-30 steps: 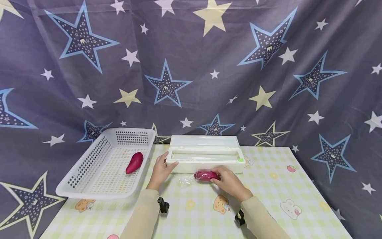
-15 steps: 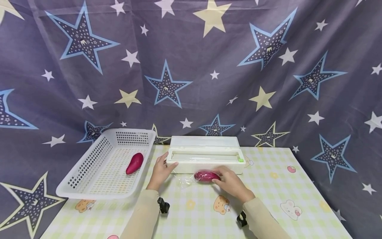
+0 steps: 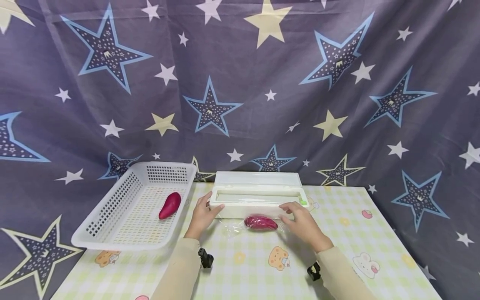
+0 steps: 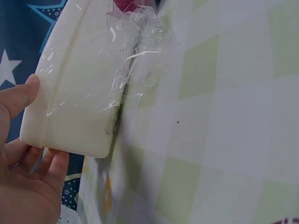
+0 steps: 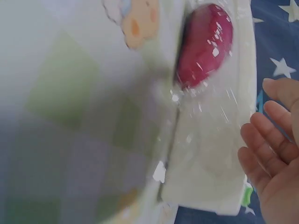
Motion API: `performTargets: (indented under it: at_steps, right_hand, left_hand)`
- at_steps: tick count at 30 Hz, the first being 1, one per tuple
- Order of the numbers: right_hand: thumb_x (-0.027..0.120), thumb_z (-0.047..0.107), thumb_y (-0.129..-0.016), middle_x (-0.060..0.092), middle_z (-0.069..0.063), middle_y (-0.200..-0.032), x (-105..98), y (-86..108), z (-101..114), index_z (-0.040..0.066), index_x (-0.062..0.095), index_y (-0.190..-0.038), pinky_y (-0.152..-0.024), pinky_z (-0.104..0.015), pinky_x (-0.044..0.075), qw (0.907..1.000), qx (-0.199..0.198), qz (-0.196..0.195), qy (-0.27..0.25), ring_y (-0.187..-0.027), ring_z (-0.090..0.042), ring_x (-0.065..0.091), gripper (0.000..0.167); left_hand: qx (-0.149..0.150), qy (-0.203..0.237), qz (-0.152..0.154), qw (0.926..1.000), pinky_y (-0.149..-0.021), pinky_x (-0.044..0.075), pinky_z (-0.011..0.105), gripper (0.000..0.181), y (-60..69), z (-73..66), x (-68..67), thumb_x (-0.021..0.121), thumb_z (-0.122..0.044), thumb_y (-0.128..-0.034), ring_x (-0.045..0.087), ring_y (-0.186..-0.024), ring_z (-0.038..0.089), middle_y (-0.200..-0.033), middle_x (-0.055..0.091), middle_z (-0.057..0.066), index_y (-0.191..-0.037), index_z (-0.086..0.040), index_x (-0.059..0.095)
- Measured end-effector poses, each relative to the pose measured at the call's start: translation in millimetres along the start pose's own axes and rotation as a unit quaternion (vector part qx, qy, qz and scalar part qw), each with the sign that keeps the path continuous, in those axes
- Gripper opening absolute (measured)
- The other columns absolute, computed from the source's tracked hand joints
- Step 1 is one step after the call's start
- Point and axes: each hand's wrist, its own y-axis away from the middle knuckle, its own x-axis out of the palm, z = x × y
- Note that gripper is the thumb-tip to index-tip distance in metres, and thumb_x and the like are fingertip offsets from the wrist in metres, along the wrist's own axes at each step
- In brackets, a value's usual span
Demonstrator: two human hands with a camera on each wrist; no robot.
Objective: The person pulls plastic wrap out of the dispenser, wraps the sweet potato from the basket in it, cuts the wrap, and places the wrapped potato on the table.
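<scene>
We see the right hand (image 3: 301, 225) loosely spread near the right end of the white box (image 3: 243, 211) and the left hand (image 3: 201, 217) gripping its left end. Just in front of the box, its long axis roughly parallel to the far edge of the tabletop (image 3: 360, 227), lies the film-wrapped red vegetable (image 3: 260, 222), narrower end pointing right; in the basket (image 3: 120, 245) at the tabletop's left, the second red vegetable (image 3: 170, 205) slants, narrow tip toward the near rim.

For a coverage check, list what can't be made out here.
Head view: left end of the white box, partly behind the left hand.
Left wrist view: most of the wrapped red object, cut off by the top edge.
Right wrist view: part of the right hand, beyond the right edge.
</scene>
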Motion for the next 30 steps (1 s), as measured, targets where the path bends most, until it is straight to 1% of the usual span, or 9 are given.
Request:
performTargets:
  at_steps: [4, 7, 11, 15, 19, 25, 30]
  right_hand:
    - [0.077, 0.015, -0.09, 0.068, -0.008, -0.106, -15, -3.7, -8, 0.005, 0.07, -0.112, -0.08, -0.042, 0.054, 0.9993, 0.004, -0.036, 0.014, -0.093, -0.024, 0.063, 0.026]
    - [0.077, 0.014, -0.09, 0.066, -0.011, -0.104, -24, -5.5, -17, 0.002, 0.07, -0.111, -0.082, -0.044, 0.053, 0.9979, 0.006, -0.06, 0.025, -0.094, -0.028, 0.061, 0.025]
    - [0.08, 0.013, -0.087, 0.063, -0.016, -0.103, -32, -6.6, -28, -0.002, 0.07, -0.111, -0.085, -0.048, 0.051, 0.9959, 0.012, -0.079, 0.042, -0.096, -0.034, 0.058, 0.03]
    - [0.081, 0.015, -0.086, 0.062, -0.017, -0.103, -36, -7.9, -37, -0.003, 0.069, -0.111, -0.08, -0.047, 0.051, 0.9958, 0.025, -0.072, 0.051, -0.091, -0.032, 0.057, 0.033]
    - [0.082, 0.017, -0.086, 0.061, -0.015, -0.1, -37, -9.1, -43, -0.001, 0.069, -0.108, -0.075, -0.043, 0.05, 0.9963, 0.03, -0.06, 0.054, -0.084, -0.028, 0.057, 0.031]
    - [0.083, 0.016, -0.084, 0.058, -0.009, -0.09, -37, -10.2, -48, 0.0, 0.069, -0.103, -0.071, -0.04, 0.048, 0.9966, 0.035, -0.047, 0.058, -0.081, -0.024, 0.054, 0.028]
    - [0.082, 0.016, -0.085, 0.057, -0.006, -0.086, -37, -10.1, -49, 0.001, 0.07, -0.1, -0.07, -0.04, 0.047, 0.997, 0.042, -0.036, 0.055, -0.08, -0.024, 0.053, 0.024]
  left_hand:
    - [-0.003, 0.001, 0.002, 1.0, -0.107, 0.042, 0.047, 0.078, 0.1, 0.0, 0.8, 0.076, -0.026, -0.0918, 0.046, -0.131, 0.042, -0.15, 0.035, 0.024, -0.154, -0.002, 0.034]
    - [-0.001, 0.005, 0.0, 1.0, -0.107, 0.042, 0.048, 0.078, 0.7, -0.3, 1.3, 0.076, -0.025, -0.0916, 0.047, -0.131, 0.043, -0.149, 0.035, 0.025, -0.153, -0.001, 0.035]
    - [0.001, 0.009, -0.002, 1.0, -0.107, 0.042, 0.048, 0.078, 1.3, -0.2, 1.1, 0.076, -0.024, -0.0914, 0.047, -0.131, 0.043, -0.149, 0.035, 0.025, -0.153, -0.001, 0.035]
    - [-0.001, 0.005, -0.003, 1.0, -0.107, 0.043, 0.048, 0.078, 1.2, 0.1, 0.5, 0.076, -0.025, -0.0915, 0.047, -0.13, 0.043, -0.149, 0.035, 0.025, -0.153, -0.001, 0.035]
    - [-0.004, 0.004, -0.003, 1.0, -0.107, 0.042, 0.047, 0.078, 1.0, -0.2, 0.4, 0.076, -0.025, -0.0917, 0.047, -0.13, 0.042, -0.149, 0.035, 0.025, -0.153, -0.001, 0.035]
    - [-0.002, 0.006, 0.0, 1.0, -0.108, 0.042, 0.047, 0.078, 0.5, 0.0, 0.2, 0.076, -0.025, -0.092, 0.046, -0.131, 0.042, -0.15, 0.034, 0.025, -0.154, -0.001, 0.034]
    - [-0.001, 0.007, 0.0, 1.0, -0.108, 0.042, 0.048, 0.078, 1.3, -0.2, 0.3, 0.076, -0.026, -0.0918, 0.046, -0.131, 0.043, -0.149, 0.035, 0.025, -0.154, -0.001, 0.035]
